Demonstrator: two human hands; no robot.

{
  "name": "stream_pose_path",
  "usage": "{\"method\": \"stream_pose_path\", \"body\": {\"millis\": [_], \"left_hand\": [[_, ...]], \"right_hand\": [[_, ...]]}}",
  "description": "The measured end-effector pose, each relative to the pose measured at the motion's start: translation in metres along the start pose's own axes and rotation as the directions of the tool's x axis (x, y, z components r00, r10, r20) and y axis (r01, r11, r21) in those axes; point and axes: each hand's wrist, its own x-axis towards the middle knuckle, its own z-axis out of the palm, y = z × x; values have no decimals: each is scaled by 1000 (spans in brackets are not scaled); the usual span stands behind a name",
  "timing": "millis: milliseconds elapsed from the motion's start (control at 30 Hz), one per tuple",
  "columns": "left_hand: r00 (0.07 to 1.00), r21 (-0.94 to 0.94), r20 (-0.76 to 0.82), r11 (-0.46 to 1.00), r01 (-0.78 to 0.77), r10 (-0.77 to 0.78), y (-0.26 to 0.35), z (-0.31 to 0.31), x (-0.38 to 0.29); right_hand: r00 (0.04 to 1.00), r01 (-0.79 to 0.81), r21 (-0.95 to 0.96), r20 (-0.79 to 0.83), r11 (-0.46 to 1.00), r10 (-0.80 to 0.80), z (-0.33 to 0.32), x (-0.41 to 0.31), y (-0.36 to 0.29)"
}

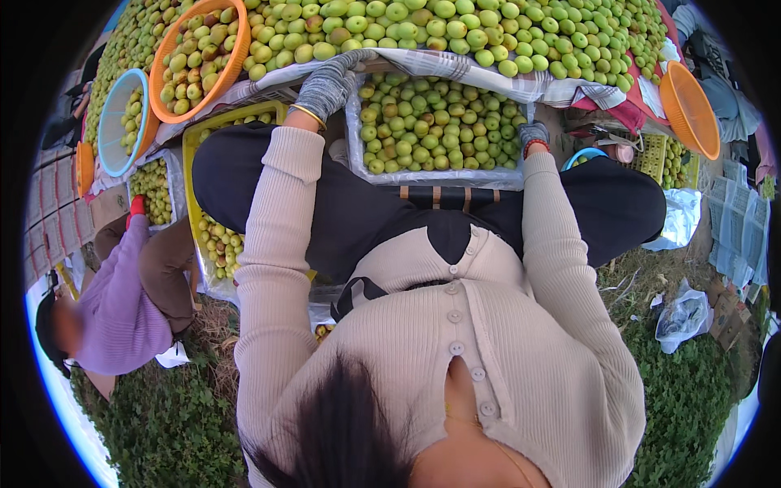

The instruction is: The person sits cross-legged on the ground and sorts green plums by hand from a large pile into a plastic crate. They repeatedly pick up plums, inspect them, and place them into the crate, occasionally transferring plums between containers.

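Observation:
A crate lined with clear plastic [436,177] stands before me, filled with green jujubes [427,125], some blushed brown. My left hand [329,84], in a grey knit glove, is at the crate's far left corner. Its fingers reach onto the cloth-covered edge of the sorting table [451,66]; whether they grip anything is unclear. My right hand [532,134], also gloved in grey, is closed at the crate's right rim, with its fingertips partly hidden. Beyond the crate, a broad heap of jujubes [464,27] covers the table.
An orange basket [243,36] of browner fruit and a blue-rimmed basket [104,131] are at left. Another orange basket [689,110] sits at right. A yellow crate [194,183] is beside my left leg. A person in purple [125,311] sits farther left. Plastic sheeting [683,317] lies at right.

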Motion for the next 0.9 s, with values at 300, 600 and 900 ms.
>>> {"method": "stream_pose_path", "body": {"millis": [300, 600, 900], "left_hand": [[997, -322, -49, 944, -72, 59, -13, 7, 2], [907, -518, 348, 759, 396, -236, -16, 23, -3], [862, -763, 387, 412, 498, -327, -37, 78, -7]], "right_hand": [[737, 649, -350, 71, 675, -672, 87, -30, -119], [581, 812, -167, 135, 559, -803, 94, -27, -122], [480, 726, 492, 139, 481, -866, 57, -174, -146]]}}
